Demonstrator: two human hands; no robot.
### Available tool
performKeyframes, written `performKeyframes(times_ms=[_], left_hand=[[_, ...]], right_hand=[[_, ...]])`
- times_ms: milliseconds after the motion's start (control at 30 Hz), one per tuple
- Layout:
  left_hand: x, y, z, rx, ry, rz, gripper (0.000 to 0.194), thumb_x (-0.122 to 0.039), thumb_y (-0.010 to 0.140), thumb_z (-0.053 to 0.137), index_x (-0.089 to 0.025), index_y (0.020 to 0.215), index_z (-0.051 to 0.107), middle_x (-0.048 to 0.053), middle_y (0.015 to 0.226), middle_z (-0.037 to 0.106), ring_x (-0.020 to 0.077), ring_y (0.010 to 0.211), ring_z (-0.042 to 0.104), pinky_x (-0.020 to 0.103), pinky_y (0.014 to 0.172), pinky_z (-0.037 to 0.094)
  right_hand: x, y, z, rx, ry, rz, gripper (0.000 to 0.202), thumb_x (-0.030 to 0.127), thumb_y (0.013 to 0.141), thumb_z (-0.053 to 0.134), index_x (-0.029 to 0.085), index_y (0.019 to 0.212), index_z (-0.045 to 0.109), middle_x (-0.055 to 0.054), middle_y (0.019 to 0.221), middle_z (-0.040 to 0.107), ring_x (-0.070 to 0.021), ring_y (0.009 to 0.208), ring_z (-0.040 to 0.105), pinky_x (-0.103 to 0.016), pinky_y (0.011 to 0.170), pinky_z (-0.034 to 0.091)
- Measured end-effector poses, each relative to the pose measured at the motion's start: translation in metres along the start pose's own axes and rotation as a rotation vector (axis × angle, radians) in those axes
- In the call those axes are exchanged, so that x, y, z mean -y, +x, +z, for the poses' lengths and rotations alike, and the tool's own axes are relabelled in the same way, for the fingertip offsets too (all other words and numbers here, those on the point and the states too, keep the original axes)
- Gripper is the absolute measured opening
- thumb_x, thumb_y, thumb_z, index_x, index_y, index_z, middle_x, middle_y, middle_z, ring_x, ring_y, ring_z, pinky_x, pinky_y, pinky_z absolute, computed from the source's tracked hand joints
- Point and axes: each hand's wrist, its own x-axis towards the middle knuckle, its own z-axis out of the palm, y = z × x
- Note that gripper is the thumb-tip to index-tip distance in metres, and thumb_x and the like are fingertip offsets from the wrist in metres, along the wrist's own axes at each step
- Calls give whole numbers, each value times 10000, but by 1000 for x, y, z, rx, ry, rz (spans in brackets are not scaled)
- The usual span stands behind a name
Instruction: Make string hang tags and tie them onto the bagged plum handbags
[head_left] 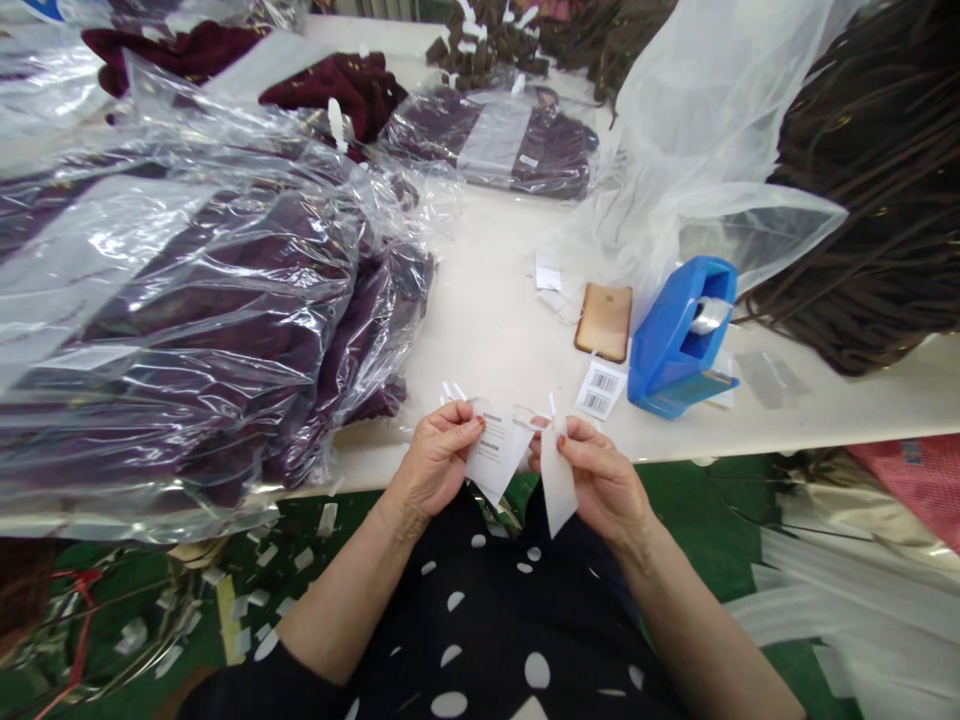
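Note:
My left hand (442, 455) pinches a white printed tag (491, 450) with lines of text between thumb and fingers, just over the table's front edge. In my right hand (604, 475) is a blank-faced white tag (557, 485), held by its upper part. A thin clear cord seems to run between the two hands near the tags' tops. Beyond my right hand lies a barcode label (600, 388) with two barcodes. Behind it rests a phone in a gold-brown case (604, 320), and a blue tape dispenser (679, 340) stands to its right.
Maroon garments in clear plastic bags (225, 290) are heaped on the left. Another bagged garment (495, 140) lies at the back. Dark brown cords or garments (877, 220) pile up at right beside translucent plastic bags (697, 120). Paper scraps (262, 555) litter the green floor.

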Motion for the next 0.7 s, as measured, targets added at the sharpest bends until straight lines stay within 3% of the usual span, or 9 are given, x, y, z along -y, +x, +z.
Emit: performKeyframes(times_ms=[167,333,567,700], left_hand=[[9,-3,9,-61,-18,100,194,-140,552,774,-130,628,596,3,646,653,88,600,579,193,625,458],[16,-10,17,-114,42,210,124,-160,607,736,-140,645,620,1,683,647,91,649,566,202,672,449],[19,-15,20,-124,170,300,85,-140,631,699,-149,600,620,9,828,634,134,811,569,239,767,429],[20,-16,20,-67,200,238,86,-114,615,697,-142,579,624,24,858,620,169,910,557,262,823,410]], right_hand=[[-20,-4,0,-29,-250,-245,48,221,699,706,243,742,711,3,1043,641,-161,950,565,-245,793,445],[-27,-6,-3,-121,-350,-402,100,215,729,682,268,806,718,-8,1056,648,-188,1016,554,-303,905,411],[-29,-4,1,-173,-286,-420,75,213,698,705,258,755,724,-10,1082,649,-205,1041,556,-337,926,413],[-40,-1,-4,-222,-342,-378,110,243,706,706,257,813,727,8,889,693,-169,849,599,-294,804,458]])
